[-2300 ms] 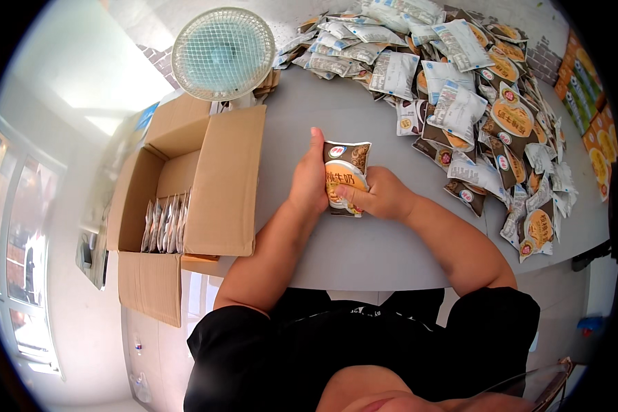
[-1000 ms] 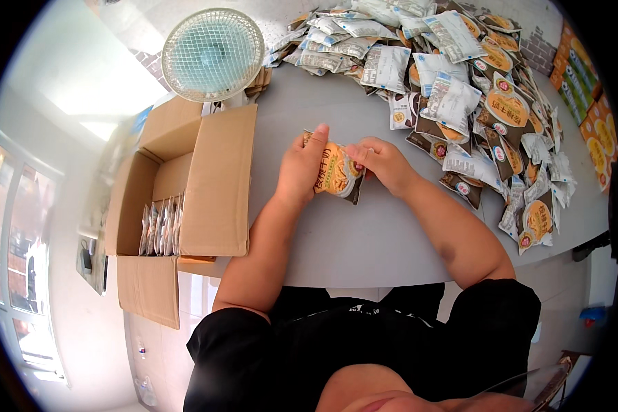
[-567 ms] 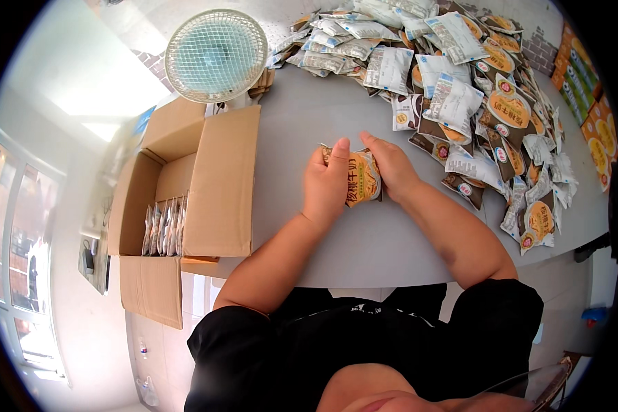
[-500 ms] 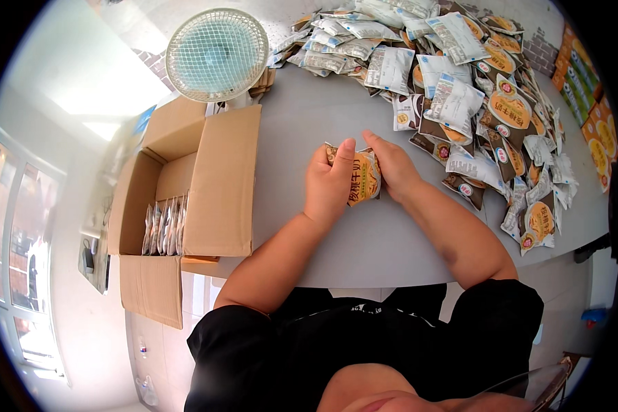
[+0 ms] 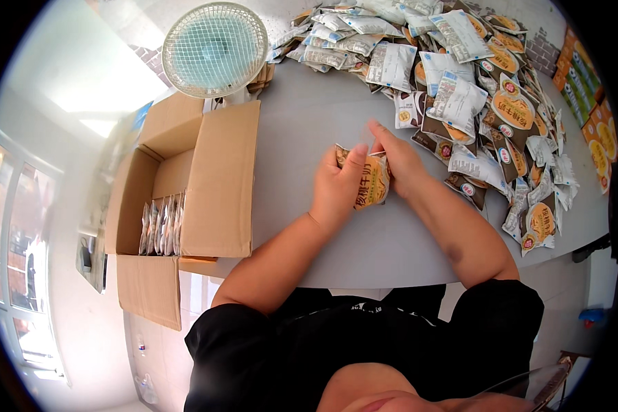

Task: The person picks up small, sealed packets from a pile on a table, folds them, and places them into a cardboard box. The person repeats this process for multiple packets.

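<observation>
Between my hands, above the middle of the table, is an orange and brown milk pouch [image 5: 373, 184], its printed front facing up. My left hand [image 5: 336, 182] grips its left side, thumb laid over the top of the front. On the other side my right hand [image 5: 398, 161] holds the right edge, thumb raised near the upper corner; its other fingers are partly hidden. Left of my left arm stands an open cardboard box [image 5: 220, 182] with a row of similar pouches [image 5: 162, 223] packed upright inside.
A large heap of pouches [image 5: 453, 103], some brown side up and some white, spreads over the far and right parts of the grey table [image 5: 302, 123]. A round fan [image 5: 215, 51] stands behind the box. Colourful cartons [image 5: 599, 137] are stacked at the far right.
Both hands have shifted slightly right with the pouch between them. The pouch has tilted a little, and my left thumb has moved along its top edge.
</observation>
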`<state>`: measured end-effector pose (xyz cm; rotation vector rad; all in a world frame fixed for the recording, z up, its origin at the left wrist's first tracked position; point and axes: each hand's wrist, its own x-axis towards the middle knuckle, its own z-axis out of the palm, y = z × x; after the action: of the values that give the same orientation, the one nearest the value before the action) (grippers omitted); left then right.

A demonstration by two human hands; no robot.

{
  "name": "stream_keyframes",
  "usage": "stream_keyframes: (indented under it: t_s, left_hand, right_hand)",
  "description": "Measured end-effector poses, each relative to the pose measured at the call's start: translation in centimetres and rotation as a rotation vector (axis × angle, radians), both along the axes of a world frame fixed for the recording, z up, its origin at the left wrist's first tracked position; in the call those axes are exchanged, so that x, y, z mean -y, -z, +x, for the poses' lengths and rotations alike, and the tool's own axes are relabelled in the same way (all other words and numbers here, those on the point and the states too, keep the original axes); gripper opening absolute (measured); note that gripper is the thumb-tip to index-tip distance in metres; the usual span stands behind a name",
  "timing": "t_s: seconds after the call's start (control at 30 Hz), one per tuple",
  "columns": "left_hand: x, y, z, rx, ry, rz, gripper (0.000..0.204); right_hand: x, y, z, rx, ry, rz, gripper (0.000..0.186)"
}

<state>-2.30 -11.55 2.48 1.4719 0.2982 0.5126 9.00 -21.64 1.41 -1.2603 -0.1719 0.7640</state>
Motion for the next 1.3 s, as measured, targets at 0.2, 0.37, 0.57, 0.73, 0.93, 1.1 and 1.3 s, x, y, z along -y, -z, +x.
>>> stream_keyframes:
  t_s: [0.2,0.37,0.57,0.73,0.93,1.1,1.3]
  left_hand:
    - [-3.3,-1.2,1.6,0.135,-0.085,-0.606,0.044]
    - [-5.3,-0.3,1.5,0.166,0.027,-0.614,0.051]
    - [-4.0,-1.6,0.6,0.037,0.243,-0.569,0.055]
    - [-3.7,-2.5,-0.2,0.077,0.365,-0.575,0.057]
    - [-4.9,-0.3,1.2,-0.032,0.27,-0.615,0.064]
    - [-4.8,-0.4,1.0,-0.023,0.275,-0.55,0.063]
    - [-3.7,-2.4,0.2,-0.018,0.304,-0.562,0.052]
  right_hand:
    - [-0.6,1.3,0.0,0.149,-0.165,-0.014,0.065]
    - [-0.2,-0.9,-2.1,0.395,-0.459,-0.186,0.067]
    - [1.0,-1.9,-1.6,0.306,-0.731,-0.151,0.05]
    - [1.4,-2.3,-1.9,0.387,-0.784,-0.117,0.04]
    - [1.0,-1.9,-2.1,0.303,-0.8,-0.117,0.039]
    - [1.0,-2.4,-1.8,0.36,-0.808,-0.259,0.04]
    - [1.6,-2.0,-1.4,0.386,-0.886,-0.163,0.038]
